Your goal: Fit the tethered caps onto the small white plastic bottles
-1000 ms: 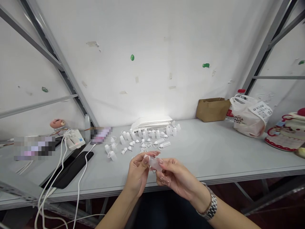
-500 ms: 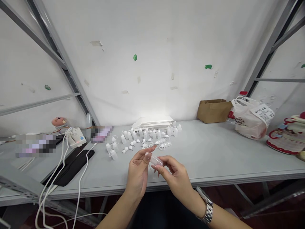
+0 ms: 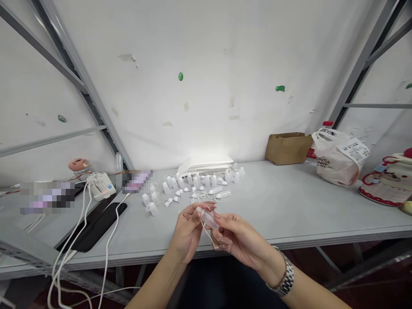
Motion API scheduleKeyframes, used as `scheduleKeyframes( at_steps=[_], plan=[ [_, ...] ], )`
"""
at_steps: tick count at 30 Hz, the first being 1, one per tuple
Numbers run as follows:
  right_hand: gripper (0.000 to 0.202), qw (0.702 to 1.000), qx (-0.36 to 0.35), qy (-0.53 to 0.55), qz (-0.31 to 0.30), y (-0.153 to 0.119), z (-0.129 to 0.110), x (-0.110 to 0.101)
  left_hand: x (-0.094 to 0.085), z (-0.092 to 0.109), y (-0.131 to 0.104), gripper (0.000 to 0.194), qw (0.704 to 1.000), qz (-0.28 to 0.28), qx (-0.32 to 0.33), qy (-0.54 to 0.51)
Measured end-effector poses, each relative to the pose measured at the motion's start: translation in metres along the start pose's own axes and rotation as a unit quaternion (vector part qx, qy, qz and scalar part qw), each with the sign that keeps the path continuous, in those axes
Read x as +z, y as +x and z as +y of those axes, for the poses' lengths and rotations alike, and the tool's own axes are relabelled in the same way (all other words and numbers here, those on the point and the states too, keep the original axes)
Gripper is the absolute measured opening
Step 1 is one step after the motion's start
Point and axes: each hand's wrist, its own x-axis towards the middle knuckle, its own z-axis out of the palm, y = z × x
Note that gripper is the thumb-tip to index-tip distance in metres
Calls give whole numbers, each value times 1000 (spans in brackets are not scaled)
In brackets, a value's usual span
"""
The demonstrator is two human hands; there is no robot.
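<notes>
The paper bag (image 3: pixel 289 149) is plain brown, the tabletop (image 3: pixel 257 206) grey, the pouch (image 3: pixel 101 227) black.

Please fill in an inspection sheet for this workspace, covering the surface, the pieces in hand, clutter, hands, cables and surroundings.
Surface: grey tabletop; spills: nothing seen.
Job's things: translucent bottle held above the front of the tabletop; more small bottles behind it, most upright, some lying; small white tips loose among them.
Clutter: brown box and plastic bag at the right; black pouch at the left.
Hands: left hand at the bottle's neck end, right hand at its base end.
Cables: white cables cross the left side and hang over the front edge.
Surroundings: white wall with tape scraps and green patches.
</notes>
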Motion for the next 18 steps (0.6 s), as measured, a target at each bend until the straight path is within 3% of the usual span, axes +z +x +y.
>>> scheduleKeyframes(
  at_steps=[2,4,7,9,11,13,18],
  plan=[
    [34,999,-11,-31,13,3,2,-1,-1,1,1,23,999,28,5,17],
    [31,989,-71,-115,68,6,8,-2,-2,1,2,20,998,61,10,17],
    [26,936,-186,-251,160,8,17,-3,-3,-2,4,18,996,86,15,-1],
    [22,895,-240,-323,192,5,21,-4,-3,-5,4,19,996,87,6,-11],
    [17,873,-261,-358,203,2,23,-4,-2,-8,4,22,996,82,-5,-23],
    [17,882,-249,-345,201,0,21,-2,-2,-11,4,24,996,73,-12,-39],
    [26,946,-160,-220,178,3,11,1,-4,-18,5,23,997,56,-8,-56]
  ],
)
